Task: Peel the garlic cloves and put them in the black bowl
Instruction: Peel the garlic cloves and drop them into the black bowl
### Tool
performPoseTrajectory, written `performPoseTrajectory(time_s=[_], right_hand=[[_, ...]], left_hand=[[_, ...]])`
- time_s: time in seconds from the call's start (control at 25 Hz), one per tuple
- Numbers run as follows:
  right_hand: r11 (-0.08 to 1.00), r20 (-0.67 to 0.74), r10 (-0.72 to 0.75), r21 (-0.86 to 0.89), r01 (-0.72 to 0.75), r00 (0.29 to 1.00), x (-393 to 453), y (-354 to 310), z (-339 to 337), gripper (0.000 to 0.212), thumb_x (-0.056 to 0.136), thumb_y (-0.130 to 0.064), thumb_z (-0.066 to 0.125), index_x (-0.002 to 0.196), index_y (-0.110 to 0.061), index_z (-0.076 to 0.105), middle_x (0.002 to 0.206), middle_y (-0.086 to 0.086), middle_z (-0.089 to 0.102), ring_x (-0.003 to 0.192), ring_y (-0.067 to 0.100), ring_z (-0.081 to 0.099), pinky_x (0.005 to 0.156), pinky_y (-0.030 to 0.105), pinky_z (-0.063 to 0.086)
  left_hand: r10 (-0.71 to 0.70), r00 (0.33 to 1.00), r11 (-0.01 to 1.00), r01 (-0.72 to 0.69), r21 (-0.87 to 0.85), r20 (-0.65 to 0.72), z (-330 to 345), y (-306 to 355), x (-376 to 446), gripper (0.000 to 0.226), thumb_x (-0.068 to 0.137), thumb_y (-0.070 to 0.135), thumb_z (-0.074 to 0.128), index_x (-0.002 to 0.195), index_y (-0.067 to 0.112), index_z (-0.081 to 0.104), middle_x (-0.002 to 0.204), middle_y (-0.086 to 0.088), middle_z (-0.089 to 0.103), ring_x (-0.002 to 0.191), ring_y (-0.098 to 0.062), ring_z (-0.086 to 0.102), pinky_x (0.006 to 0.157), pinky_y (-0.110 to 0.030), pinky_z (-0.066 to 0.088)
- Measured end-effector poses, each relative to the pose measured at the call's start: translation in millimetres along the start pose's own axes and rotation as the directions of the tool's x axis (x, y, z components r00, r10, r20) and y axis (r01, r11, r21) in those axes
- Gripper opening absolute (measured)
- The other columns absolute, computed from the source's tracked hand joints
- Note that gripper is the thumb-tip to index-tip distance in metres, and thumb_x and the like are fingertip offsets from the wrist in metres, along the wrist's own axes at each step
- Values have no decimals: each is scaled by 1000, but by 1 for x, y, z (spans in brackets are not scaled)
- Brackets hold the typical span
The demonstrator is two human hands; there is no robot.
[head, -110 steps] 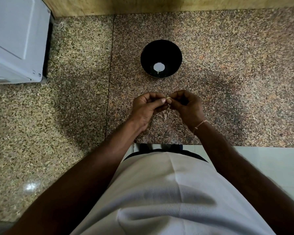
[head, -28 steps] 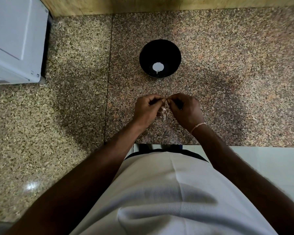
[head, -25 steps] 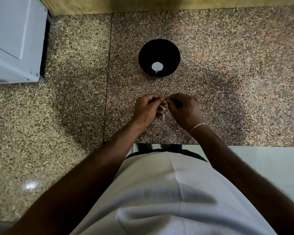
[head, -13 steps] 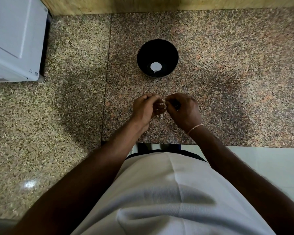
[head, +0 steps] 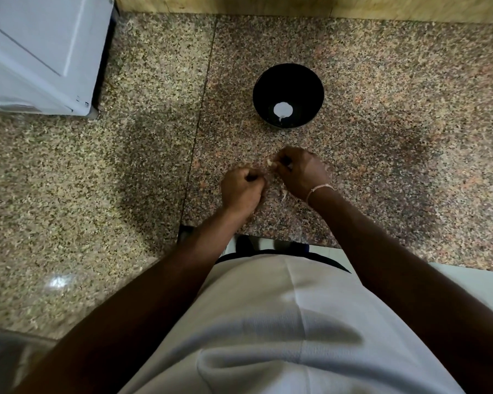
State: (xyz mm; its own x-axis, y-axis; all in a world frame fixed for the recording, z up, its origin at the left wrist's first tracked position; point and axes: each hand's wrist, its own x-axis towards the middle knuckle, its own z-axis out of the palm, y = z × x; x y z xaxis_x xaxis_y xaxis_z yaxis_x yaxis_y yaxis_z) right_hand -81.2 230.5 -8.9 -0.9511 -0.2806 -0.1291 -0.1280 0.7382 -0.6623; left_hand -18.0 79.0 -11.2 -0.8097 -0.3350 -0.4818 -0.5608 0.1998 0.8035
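One speckled granite counter [head: 103, 194] is carrying everything, made of two slabs meeting at a seam that is running from the back edge to the front edge; a wooden wall strip is lining its back edge and a white appliance [head: 40, 52] is sitting at the back left corner. We are counting one black bowl [head: 315, 81], standing right of the seam toward the back edge, with one peeled white clove [head: 283, 110] lying at its bottom. We are holding two hands just in front of the bowl, over the front part of the counter. Our left hand [head: 241, 191] is curling into a fist; whether it is holding anything we cannot tell. Our right hand [head: 300, 173], wearing a thin bracelet [head: 318, 189], is pinching a garlic clove [head: 270, 163] in curled fingertips. A few pale peel scraps [head: 283, 194] are lying on the counter between the hands.
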Motion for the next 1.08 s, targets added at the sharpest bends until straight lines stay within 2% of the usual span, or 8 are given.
performPoseTrajectory(time_s=[0.12,0.32,0.52,0.64,0.76,0.84,0.92,1.08], right_hand=[[999,85,1,-52,3,996,14,-8,8,12,94,-29,68,99,-19,73,99,7,74,89,28,68,77,39,57],[999,38,52,-4,-52,998,14,-7,2,16,94,-21,66,102,-17,80,99,7,79,88,26,72,79,34,58],[996,-40,81,-27,-82,996,-15,12,-11,19,95,-11,65,107,-14,79,101,7,78,85,23,73,80,32,59],[989,-86,44,-135,-55,995,-33,25,-8,14,92,-8,63,96,-10,77,93,14,73,81,30,68,73,34,57],[982,-3,-23,-188,22,1000,-49,16,5,17,91,-1,58,91,-7,74,88,14,66,77,30,62,66,27,41],[984,-4,-49,-171,48,999,-52,15,2,20,90,-1,59,97,-7,77,90,15,68,79,31,64,67,30,49],[986,-78,59,-150,-71,995,-53,21,-6,21,91,-3,62,106,-8,76,95,14,67,82,29,64,71,32,51],[974,-90,119,-184,-134,989,-58,12,3,13,94,-4,59,89,-9,70,87,7,55,73,24,54,65,26,34]], left_hand=[[-10,1000,1000,10,-4,-21,-4,-8,0,24,92,7,69,73,22,74,71,-7,75,67,-38,74,60,-60,62],[29,998,999,-28,19,-51,-12,-6,-7,25,88,3,77,76,24,76,66,1,73,50,-15,68,55,-46,63],[-20,999,1000,21,6,-28,-6,-4,-8,20,82,2,85,73,16,74,72,-6,75,58,-29,74,55,-54,63],[21,1000,992,-18,126,-18,1,-2,-9,25,81,-2,80,72,19,71,74,1,74,68,-26,75,64,-48,65],[79,996,945,-86,316,34,6,-2,-11,15,83,-2,72,89,11,77,89,-4,76,86,-23,72,78,-36,60],[70,996,929,-83,361,47,7,1,-13,19,84,-2,70,99,8,76,97,-6,76,91,-23,69,77,-31,56],[78,997,919,-83,384,28,6,3,-13,21,84,-2,69,101,8,74,96,-3,73,89,-20,65,72,-26,48],[89,993,904,-112,414,74,13,7,-13,24,88,3,71,111,8,75,107,-6,75,95,-20,66,78,-23,47]])
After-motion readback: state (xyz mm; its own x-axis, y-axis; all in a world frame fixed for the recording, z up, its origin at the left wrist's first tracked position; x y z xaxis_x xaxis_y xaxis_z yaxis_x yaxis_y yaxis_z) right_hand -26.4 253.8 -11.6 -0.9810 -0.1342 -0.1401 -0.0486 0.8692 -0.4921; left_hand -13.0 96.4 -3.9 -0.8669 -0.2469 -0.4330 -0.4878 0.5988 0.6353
